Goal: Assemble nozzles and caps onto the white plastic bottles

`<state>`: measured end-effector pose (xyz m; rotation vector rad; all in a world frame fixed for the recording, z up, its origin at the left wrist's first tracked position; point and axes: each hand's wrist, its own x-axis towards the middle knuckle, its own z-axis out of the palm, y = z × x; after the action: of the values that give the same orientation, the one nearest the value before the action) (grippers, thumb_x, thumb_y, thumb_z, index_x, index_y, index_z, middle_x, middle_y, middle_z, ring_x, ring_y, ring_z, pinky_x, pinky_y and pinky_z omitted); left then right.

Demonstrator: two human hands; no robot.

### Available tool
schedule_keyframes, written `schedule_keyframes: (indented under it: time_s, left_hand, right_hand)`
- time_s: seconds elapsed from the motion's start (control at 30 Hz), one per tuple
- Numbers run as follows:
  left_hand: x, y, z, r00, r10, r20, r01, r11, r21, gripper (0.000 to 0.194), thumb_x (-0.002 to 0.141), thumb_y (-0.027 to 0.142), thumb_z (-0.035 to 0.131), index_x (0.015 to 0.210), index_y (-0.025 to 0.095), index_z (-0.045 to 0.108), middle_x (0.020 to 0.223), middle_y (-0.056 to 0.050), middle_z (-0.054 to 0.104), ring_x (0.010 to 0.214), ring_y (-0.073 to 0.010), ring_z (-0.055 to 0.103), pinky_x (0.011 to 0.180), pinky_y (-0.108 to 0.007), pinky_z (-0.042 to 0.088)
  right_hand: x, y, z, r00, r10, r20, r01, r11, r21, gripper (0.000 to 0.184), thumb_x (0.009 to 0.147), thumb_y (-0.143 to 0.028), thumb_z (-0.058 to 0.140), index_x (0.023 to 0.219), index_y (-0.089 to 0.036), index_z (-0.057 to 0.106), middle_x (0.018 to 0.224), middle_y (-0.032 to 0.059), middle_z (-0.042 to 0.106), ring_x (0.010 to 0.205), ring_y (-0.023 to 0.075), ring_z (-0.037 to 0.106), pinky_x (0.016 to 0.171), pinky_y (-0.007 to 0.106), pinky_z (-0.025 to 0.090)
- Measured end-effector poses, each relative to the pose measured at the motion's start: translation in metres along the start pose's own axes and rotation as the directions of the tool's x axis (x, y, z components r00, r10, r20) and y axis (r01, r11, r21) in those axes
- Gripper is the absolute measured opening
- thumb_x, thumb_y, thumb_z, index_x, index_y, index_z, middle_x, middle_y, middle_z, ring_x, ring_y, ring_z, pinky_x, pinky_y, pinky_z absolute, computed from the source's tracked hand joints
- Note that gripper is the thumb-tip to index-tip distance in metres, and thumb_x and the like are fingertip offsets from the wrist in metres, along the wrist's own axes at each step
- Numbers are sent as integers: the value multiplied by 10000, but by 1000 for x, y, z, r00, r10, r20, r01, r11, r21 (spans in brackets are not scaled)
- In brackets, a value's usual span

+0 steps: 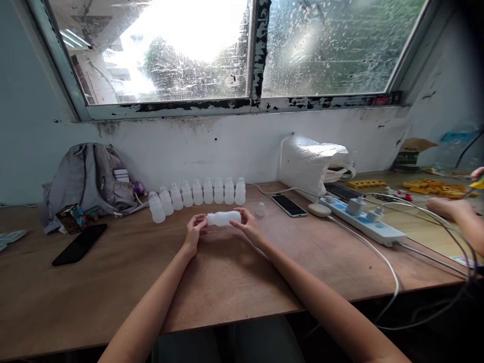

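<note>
Between my two hands a white translucent baby bottle (224,218) lies on its side, just above the table. My left hand (195,232) has its fingers closed at the neck end, on the left. The bottle's base, on the right, is gripped by my right hand (246,224). A small clear cap (260,209) sits on the table just right of my right hand. Behind my hands stands a row of several similar bottles (207,191) with clear caps on, the leftmost one tilted.
A grey backpack (88,176) and a black phone (80,245) are at left. On the right are another phone (289,205), a round white charger (319,210), a power strip (363,219) with cables, and a white bag (306,164). Another person's hand (444,207) works at far right near yellow parts (434,186).
</note>
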<state>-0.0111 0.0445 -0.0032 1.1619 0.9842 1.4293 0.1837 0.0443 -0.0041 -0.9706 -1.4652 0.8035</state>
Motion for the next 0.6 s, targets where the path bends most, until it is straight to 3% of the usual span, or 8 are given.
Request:
schedule_keyframes:
  time_s: [0.27,0.43,0.6]
  left_hand:
    - [3,-3,1,998,41,-40,-40,999,19,300,619,366,582,832,155,585,846,-61,586,747,-158,549,559,-231,443]
    - [4,-1,-1,992,87,-89,-85,996,35,200,616,241,572,801,168,592,929,-43,598,914,-163,523,742,-233,411]
    - [11,-11,-7,986,-18,-163,27,998,54,272,633,360,581,809,153,585,874,-61,589,775,-155,547,632,-244,420]
  right_hand:
    - [1,6,0,1000,1,2,-1,1000,-24,456,612,-370,648,997,-181,492,893,45,576,807,163,553,711,294,462]
    - [1,8,1,999,34,9,-33,999,-32,470,592,-362,666,989,-174,500,884,51,581,802,163,560,714,298,465]
    - [-1,8,2,998,65,7,-65,997,-37,459,587,-362,668,973,-176,505,888,56,585,794,163,574,710,308,471]
